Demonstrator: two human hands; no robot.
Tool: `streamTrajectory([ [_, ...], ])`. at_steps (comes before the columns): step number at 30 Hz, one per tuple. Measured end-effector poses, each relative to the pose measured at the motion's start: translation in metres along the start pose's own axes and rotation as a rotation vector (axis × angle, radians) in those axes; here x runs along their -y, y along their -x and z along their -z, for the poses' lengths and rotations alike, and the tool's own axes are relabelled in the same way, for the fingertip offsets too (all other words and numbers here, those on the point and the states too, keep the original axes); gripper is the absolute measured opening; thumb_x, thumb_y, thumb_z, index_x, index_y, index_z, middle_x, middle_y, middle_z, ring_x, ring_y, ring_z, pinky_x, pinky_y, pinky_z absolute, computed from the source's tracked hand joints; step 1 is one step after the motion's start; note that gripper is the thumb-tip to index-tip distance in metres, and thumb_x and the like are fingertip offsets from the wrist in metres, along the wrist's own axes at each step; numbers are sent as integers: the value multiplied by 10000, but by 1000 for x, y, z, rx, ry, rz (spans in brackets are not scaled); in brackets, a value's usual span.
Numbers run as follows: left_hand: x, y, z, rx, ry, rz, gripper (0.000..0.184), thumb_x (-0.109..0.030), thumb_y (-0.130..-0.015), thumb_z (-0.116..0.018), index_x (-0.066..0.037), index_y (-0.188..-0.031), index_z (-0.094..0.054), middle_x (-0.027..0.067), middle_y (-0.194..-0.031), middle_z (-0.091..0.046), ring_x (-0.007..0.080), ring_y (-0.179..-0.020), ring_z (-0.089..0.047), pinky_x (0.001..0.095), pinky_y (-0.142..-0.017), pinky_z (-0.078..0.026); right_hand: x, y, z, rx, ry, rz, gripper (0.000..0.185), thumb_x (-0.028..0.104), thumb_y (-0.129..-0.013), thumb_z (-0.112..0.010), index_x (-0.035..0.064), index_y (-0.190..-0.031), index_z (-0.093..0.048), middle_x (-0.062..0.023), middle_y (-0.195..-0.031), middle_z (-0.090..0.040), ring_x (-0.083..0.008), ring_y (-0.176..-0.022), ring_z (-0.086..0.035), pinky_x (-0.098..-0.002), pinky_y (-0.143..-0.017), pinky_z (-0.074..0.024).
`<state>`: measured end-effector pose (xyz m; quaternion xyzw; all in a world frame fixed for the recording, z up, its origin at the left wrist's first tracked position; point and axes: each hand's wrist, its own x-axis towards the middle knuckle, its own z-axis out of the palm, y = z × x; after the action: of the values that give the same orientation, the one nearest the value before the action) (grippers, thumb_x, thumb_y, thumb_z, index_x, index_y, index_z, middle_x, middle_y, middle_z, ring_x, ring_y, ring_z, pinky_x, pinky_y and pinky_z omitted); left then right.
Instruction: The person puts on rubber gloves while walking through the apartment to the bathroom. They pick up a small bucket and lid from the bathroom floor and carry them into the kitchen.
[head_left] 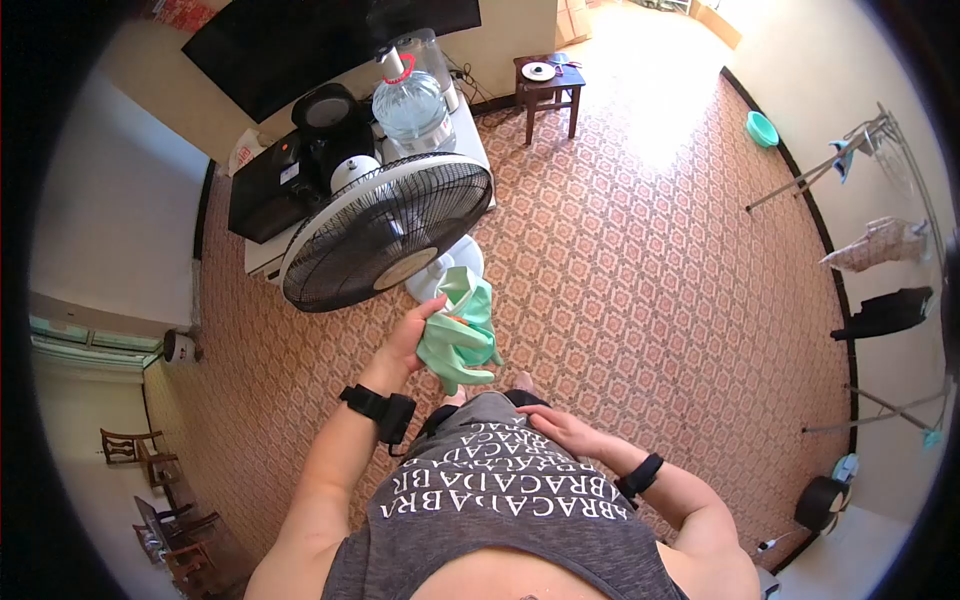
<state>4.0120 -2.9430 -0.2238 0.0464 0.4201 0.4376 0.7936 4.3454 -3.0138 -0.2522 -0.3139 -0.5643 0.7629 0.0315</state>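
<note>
My left hand [408,340] is closed around mint-green rubber gloves [455,345], held out in front of my body. Limp glove fingers hang below the grip, and one cuff gapes open at the top. A small orange spot shows among the folds. My right hand [565,430] lies against the front of my grey lettered shirt [500,480], fingers stretched out, holding nothing that I can see. Just beyond the gloves stands a floor fan [390,235] with a round black grille, its white base [465,262] partly hidden by them.
A low white cabinet [475,150] carries a large water bottle [410,108] and a black box [272,190]. A small wooden stool [550,88] holds a lid. On the right, a drying rack [800,182] holds hanging clothes near a green basin [762,129]. Patterned floor [640,270] extends ahead.
</note>
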Motion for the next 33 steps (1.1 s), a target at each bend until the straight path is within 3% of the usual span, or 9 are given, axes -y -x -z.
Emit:
streamTrajectory([
  [3, 1, -2, -9, -30, -96, 25, 427, -357, -1016, -509, -6, -1253, -562, 141, -1078, -693, 253, -972, -686, 414, -892, -549, 8, -30, 27, -289, 146, 121, 405, 301, -1022, -541, 32, -1325, -523, -112, -1220, -606, -202, -1178, -554, -347, -984, -462],
  [5, 6, -3, -20, -46, -155, 32, 414, -350, -1024, -500, -11, -1255, -558, 133, -1055, -698, 242, -961, -688, 399, -871, -558, 56, -35, 35, -332, -169, 165, 422, 273, -974, -631, 34, -1306, -526, -103, -1200, -597, -199, -1125, -574, -345, -940, -488],
  [8, 14, -5, -39, -34, -215, -90, 331, -288, -1049, -468, -46, -1255, -558, 85, -1085, -673, 191, -963, -679, 336, -831, -565, 109, -53, 22, -248, -113, 381, 456, 231, -931, -687, 53, -1314, -514, -119, -1186, -577, -236, -1112, -578, -349, -944, -484],
  [10, 21, -9, -47, -3, -225, -106, 334, -295, -1049, -469, -49, -1256, -559, 74, -1094, -664, 183, -957, -672, 331, -825, -563, 121, -71, 6, -517, 277, 572, 392, 160, -899, -713, 61, -1246, -561, -116, -1151, -562, -265, -1097, -576, -348, -929, -480],
  [18, -4, 33, -28, -46, -448, -82, 387, -330, -1043, -466, -111, -1358, -516, 42, -1261, -600, 175, -1183, -542, 429, -989, -434, 110, -70, 49, -490, 128, 610, 231, 90, -917, -666, 34, -1138, -628, -54, -1052, -606, -173, -990, -599, -302, -860, -485],
  [23, 15, 86, -5, 60, -866, 195, 503, -424, -980, -564, -111, -1374, -557, 92, -1378, -566, 204, -1263, -524, 398, -1091, -372, 86, -22, 69, -322, -712, 73, 218, 185, -972, -621, 39, -1134, -615, -10, -926, -649, -119, -799, -623, -268, -766, -520],
  [27, 97, 104, 26, 207, -924, 77, 604, -451, -1038, -456, 7, -1432, -454, 125, -1413, -518, 199, -1283, -498, 355, -1090, -398, 65, -11, 73, -404, -657, 67, 267, 170, -944, -636, 58, -1183, -592, -30, -980, -652, -121, -869, -623, -274, -779, -521],
  [29, 93, 104, 14, 116, -574, 379, 600, -441, -1038, -468, 21, -1420, -460, 81, -1320, -586, 153, -1179, -559, 322, -1042, -431, 74, -9, 67, -351, -475, 165, 298, 115, -898, -632, 70, -1189, -581, -40, -996, -646, -126, -911, -613, -290, -801, -520],
  [33, 93, 93, 19, 141, -742, 239, 557, -430, -1033, -492, 17, -1363, -523, 31, -1233, -628, 122, -1066, -599, 293, -974, -469, 79, -26, 64, -241, -294, 234, 320, -13, -809, -566, 34, -1124, -592, -35, -947, -614, -129, -903, -601, -279, -790, -512],
])
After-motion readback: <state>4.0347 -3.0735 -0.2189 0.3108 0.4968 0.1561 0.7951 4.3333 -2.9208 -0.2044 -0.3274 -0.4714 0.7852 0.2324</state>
